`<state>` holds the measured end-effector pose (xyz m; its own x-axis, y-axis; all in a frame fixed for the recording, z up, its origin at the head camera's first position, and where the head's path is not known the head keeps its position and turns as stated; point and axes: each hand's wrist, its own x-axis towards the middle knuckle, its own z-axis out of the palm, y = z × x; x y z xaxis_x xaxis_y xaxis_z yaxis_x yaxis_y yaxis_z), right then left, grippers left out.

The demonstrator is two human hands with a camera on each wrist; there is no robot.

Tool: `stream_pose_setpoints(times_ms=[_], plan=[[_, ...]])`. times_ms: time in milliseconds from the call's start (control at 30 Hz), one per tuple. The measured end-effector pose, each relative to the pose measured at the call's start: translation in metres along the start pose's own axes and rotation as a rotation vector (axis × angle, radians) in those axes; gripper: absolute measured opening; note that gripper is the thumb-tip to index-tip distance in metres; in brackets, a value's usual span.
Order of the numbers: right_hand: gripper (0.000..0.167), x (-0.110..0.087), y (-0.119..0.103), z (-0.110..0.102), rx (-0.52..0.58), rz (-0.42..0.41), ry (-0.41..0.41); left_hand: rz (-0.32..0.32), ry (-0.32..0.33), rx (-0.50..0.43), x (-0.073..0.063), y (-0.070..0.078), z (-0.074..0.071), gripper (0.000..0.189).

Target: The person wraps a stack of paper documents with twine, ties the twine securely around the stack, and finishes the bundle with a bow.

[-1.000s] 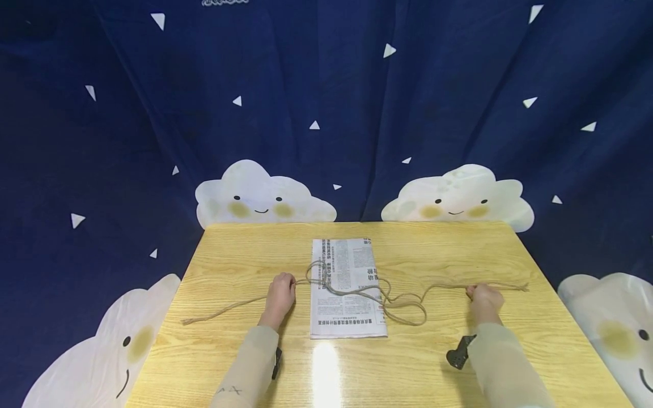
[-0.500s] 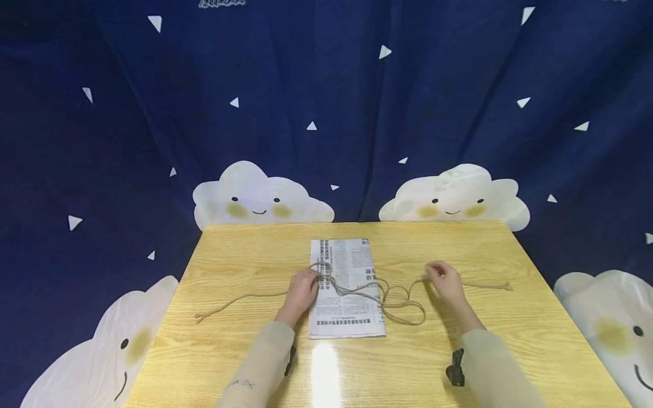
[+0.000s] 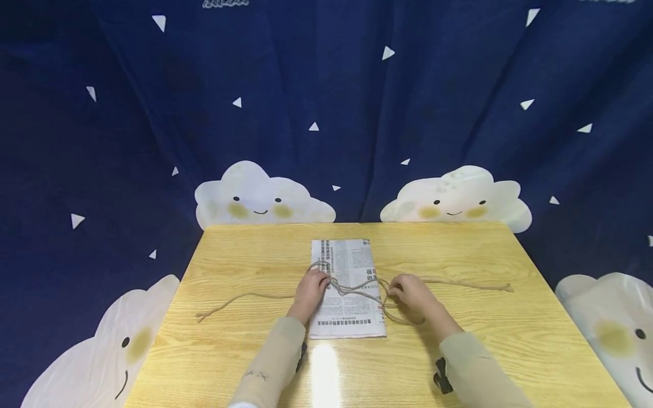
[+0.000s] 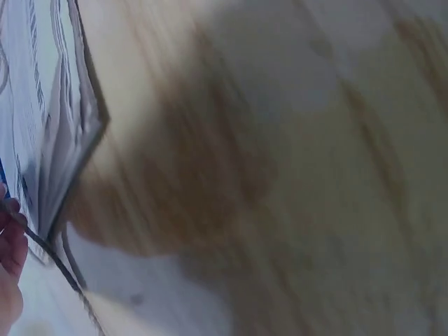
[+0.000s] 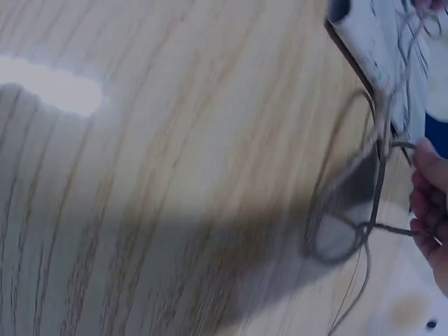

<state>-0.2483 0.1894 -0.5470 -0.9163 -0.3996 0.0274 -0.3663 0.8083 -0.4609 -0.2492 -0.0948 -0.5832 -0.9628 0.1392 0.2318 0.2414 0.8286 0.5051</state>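
A thin tan rope (image 3: 352, 290) lies in loose loops across a folded newspaper (image 3: 339, 326), its two ends trailing out to either side. My left hand (image 3: 310, 292) pinches the rope over the newspaper's left edge. The left wrist view catches the fingers (image 4: 12, 241) at its border, with the rope (image 4: 61, 267) running from them past layered newspaper edges (image 4: 70, 133). Beside the newspaper's right edge, my right hand (image 3: 414, 293) holds a rope strand between thumb and fingers. In the right wrist view, loops (image 5: 315, 217) hang next to that hand (image 5: 435, 203).
The wooden table (image 3: 245, 255) has a bright light reflection near its front. A dark blue curtain (image 3: 326, 73) with white clouds (image 3: 260, 198) hangs behind and around it. A black device (image 3: 442, 377) is at the right wrist.
My right hand has moved left along the rope from its right stretch to the newspaper's edge. My left hand has moved right onto the newspaper, and the rope ends have been drawn inward.
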Motion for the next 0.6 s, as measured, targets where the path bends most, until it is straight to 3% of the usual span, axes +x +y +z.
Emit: stream_pose_setpoints(times_ms=[133,300,467,600], plan=[[0.012,-0.005,0.016,-0.011,0.197,0.163,0.108,-0.130,0.040,-0.172,-0.004,-0.009,-0.006,0.015],[0.023,-0.016,0.039,-0.024,0.312,0.324,0.220,-0.237,0.183,-0.335,-0.009,-0.021,-0.014,0.012],[0.031,-0.026,0.058,-0.025,0.382,0.360,0.312,-0.320,0.295,-0.394,-0.013,-0.032,-0.018,0.009],[0.033,-0.030,0.066,-0.024,0.407,0.402,0.371,-0.382,0.334,-0.431,-0.018,-0.039,-0.020,0.008]])
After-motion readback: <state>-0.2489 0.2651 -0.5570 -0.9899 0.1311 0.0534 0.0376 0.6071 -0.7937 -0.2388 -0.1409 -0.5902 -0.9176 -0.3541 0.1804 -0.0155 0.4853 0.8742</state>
